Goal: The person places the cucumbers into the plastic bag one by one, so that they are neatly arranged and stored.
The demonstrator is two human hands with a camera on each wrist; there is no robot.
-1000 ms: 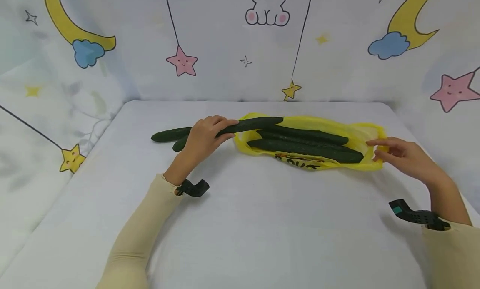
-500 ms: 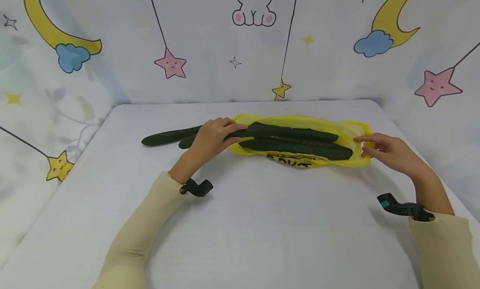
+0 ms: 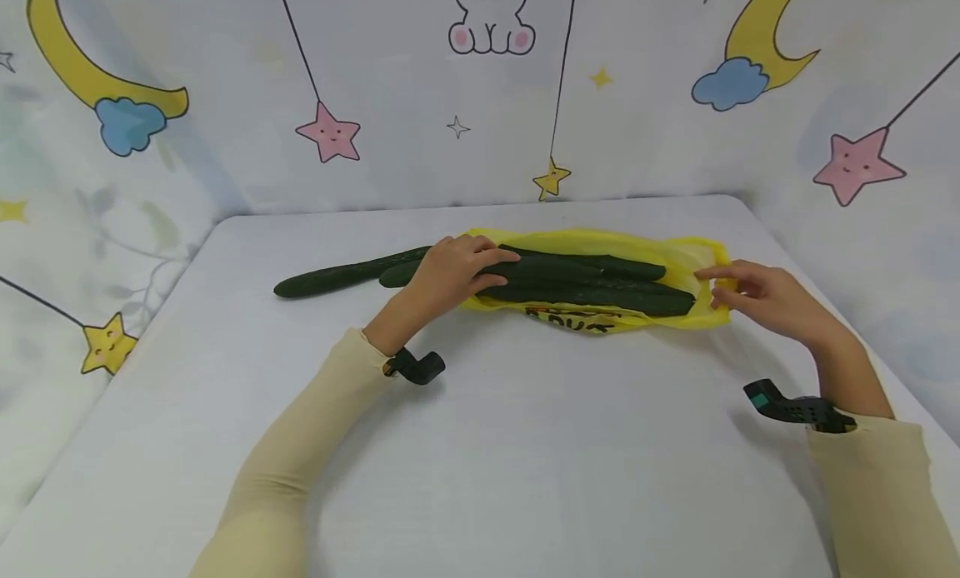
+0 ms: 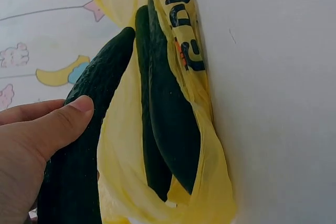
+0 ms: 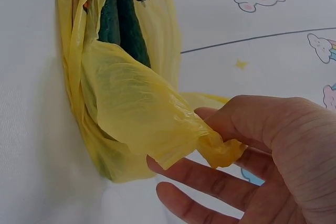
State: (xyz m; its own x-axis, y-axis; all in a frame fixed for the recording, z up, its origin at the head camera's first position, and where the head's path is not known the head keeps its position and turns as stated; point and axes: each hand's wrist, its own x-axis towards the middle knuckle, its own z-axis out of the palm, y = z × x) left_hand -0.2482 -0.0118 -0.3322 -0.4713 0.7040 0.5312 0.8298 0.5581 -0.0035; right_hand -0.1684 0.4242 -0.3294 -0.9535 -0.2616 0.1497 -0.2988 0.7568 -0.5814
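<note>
My left hand grips a long dark green cucumber, thumb on one side and fingers on the other. Its front end reaches over the yellow plastic bag; its other end sticks out left of my hand. Inside the bag, two more cucumbers lie side by side. At the bag's right end my right hand pinches a gathered bit of the plastic between thumb and finger. One loose cucumber rests on the table, its right end hidden behind my left hand.
The white table stretches in front of the bag. Behind it hangs a pale cloth backdrop printed with moons, stars and a bear-like figure. Each wrist wears a black camera mount.
The held cucumber has moved rightward with my left hand, further over the cucumbers in the bag. My right hand keeps its hold on the bag. The head view has shifted somewhat.
</note>
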